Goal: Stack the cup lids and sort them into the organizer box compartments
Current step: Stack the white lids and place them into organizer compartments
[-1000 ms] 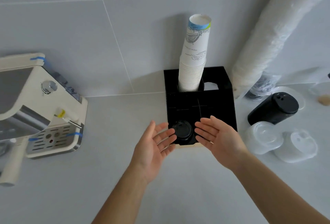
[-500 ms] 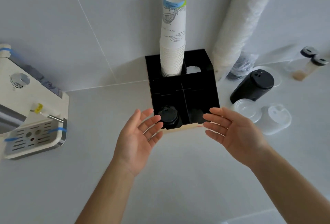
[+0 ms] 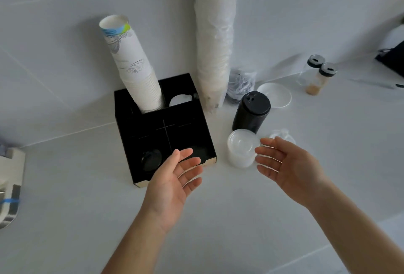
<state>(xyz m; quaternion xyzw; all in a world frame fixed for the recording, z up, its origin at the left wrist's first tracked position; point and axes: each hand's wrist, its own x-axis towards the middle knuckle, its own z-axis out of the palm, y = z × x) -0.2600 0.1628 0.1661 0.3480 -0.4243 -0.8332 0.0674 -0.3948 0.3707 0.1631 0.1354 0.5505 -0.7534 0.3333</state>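
Note:
A black organizer box [image 3: 188, 120] stands against the wall with black lids [image 3: 151, 160] in its front left compartment and a tall stack of paper cups [image 3: 133, 66] in its back left one. Right of the box sit a stack of clear lids [image 3: 240, 149], a stack of black lids [image 3: 251, 112] lying tilted, and another clear lid [image 3: 283, 135] partly hidden behind my right hand. My left hand [image 3: 172, 184] is open, palm up, over the box's front right corner. My right hand [image 3: 288, 166] is open beside the clear lids, fingertips close to them, holding nothing.
A plastic-wrapped sleeve of cups [image 3: 215, 40] leans on the wall behind the box. A white lid [image 3: 275, 94] lies flat near two shaker jars [image 3: 317, 75]. A coffee machine [image 3: 8, 188] shows at the left edge. A dark object [image 3: 393, 57] sits far right.
The view swung right, so the box now sits left of centre. Both hands moved right, away from the box's front; my right hand now reaches the clear lids.

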